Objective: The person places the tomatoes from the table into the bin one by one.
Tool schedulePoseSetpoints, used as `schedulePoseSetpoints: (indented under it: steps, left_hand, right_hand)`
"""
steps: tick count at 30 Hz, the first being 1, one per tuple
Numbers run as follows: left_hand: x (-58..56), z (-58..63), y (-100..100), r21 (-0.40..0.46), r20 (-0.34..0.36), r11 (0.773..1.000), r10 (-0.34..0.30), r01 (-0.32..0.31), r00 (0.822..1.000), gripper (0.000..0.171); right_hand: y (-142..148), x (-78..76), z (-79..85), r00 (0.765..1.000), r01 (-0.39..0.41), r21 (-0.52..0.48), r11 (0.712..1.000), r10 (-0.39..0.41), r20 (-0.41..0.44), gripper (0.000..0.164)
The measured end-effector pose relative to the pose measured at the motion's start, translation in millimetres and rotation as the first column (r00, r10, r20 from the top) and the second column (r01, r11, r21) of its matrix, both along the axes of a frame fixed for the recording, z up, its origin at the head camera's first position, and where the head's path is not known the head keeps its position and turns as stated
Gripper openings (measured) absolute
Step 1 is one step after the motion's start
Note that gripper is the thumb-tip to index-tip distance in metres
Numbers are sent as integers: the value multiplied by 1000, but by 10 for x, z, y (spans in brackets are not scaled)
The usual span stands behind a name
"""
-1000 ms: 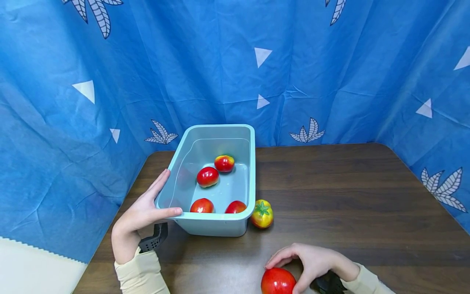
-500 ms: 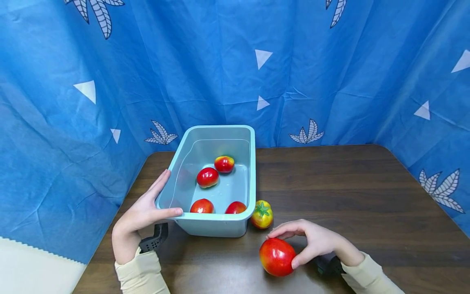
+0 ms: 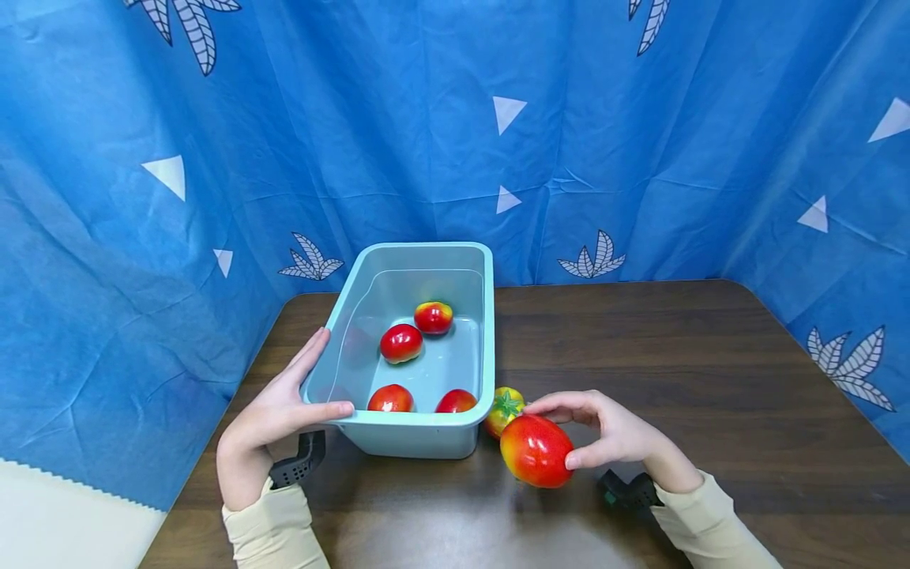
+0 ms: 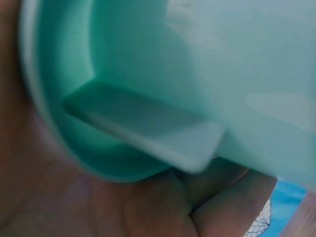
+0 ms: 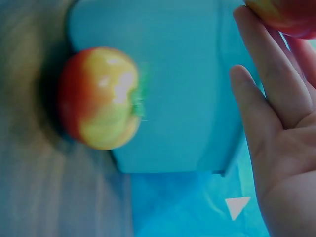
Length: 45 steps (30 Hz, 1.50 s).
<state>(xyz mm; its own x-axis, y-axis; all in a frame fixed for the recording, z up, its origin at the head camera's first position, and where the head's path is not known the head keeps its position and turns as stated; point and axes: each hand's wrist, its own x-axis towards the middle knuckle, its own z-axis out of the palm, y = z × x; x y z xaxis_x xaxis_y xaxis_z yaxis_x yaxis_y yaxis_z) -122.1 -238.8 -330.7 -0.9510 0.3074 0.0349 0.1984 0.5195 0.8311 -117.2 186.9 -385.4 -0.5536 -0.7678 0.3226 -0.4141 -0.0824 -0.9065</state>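
Observation:
My right hand [image 3: 604, 431] pinches a glossy red tomato [image 3: 536, 450] with a yellowish side between thumb and fingers, raised off the table. Its lower edge shows at the top of the right wrist view [image 5: 291, 17]. Just behind it, a yellow-and-red tomato [image 3: 502, 405] with a green star-shaped calyx stands against the light blue bin [image 3: 408, 437], partly covered. At the bin's near left corner, my left hand [image 3: 277, 407] grips the rim, thumb on the front edge and fingers along the side. Several red tomatoes [image 3: 401, 344] lie inside the bin.
The dark wooden table [image 3: 640, 348] stretches to the right of the bin. A blue patterned curtain [image 3: 604, 142] hangs behind and at both sides. White cloth [image 3: 64, 518] shows at the lower left.
My right hand has carried the red tomato from the table's near edge forward and upward, close to the yellow-and-red one. The left hand and the bin stay put.

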Motion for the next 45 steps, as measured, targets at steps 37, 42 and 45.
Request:
schedulePoseSetpoints:
  steps: [37, 42, 45]
  left_hand:
    - [-1, -19, -1, -17, -17, 1000, 4, -4, 1000, 97]
    - [2, -27, -5, -13, -19, 1000, 4, -4, 1000, 97]
    - [5, -29, -5, -13, -24, 1000, 2, -2, 1000, 97]
  right_hand:
    - [-638, -216, 478, 916, 401, -311, 862, -374, 145, 47]
    - [-754, -228, 465, 902, 431, -301, 851, -404, 151, 50]
    - [-816, -231, 445, 895, 446, -290, 847, -424, 140, 51]
